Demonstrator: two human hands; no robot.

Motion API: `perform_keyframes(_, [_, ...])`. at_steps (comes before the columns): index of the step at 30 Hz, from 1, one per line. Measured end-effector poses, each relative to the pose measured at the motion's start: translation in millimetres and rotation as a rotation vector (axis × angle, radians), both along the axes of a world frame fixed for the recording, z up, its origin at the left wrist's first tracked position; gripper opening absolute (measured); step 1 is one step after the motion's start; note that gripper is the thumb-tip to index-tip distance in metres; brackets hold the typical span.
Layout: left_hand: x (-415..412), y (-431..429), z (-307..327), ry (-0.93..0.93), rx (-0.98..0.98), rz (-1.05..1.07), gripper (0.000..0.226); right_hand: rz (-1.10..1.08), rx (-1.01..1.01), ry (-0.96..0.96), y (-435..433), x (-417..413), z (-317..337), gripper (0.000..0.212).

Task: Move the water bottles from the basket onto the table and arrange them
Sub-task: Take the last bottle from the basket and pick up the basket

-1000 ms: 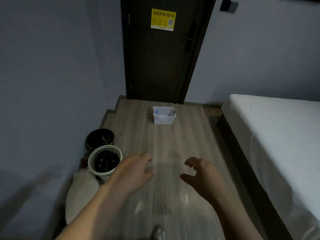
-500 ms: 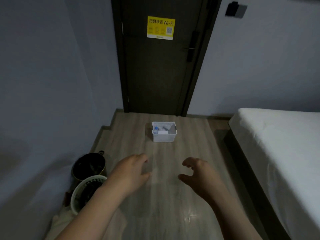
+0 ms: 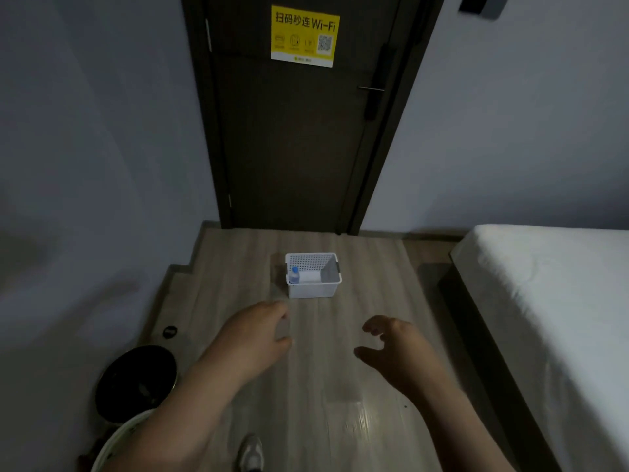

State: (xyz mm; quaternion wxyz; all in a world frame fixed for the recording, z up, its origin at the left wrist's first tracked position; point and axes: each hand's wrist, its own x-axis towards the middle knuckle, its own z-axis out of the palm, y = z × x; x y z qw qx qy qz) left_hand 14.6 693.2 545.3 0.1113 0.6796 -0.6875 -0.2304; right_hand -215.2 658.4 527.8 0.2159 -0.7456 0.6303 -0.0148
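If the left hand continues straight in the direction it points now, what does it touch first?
Probably the white basket on the floor: the left hand points toward its near left corner, with only bare floor between. Depth is unclear, so it may pass just left.

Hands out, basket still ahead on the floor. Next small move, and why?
Probably step closer to the white basket by the door and reach down. Both the left hand and right hand are empty and short of it, and a water bottle lies inside.
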Motion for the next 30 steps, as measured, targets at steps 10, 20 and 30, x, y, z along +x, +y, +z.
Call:
perform_keyframes(10, [51.6,-142.1,-13.1,-0.019,0.063,-0.036,0.036,-0.064,0.068,-0.017,-124.9,47.8,-8.1,0.043])
perform_keyframes(20, [47.8,-298.2,-33.8,-0.012,0.049,0.001,0.023,-0.031,0.031,-0.008,-293.7,47.1,-32.1,0.044])
perform_keyframes(30, [45.7,-433.2,-59.5,-0.027,0.227,0.121,0.032,0.153,0.114,-0.035,-460.4,49.0,-45.2,0.044])
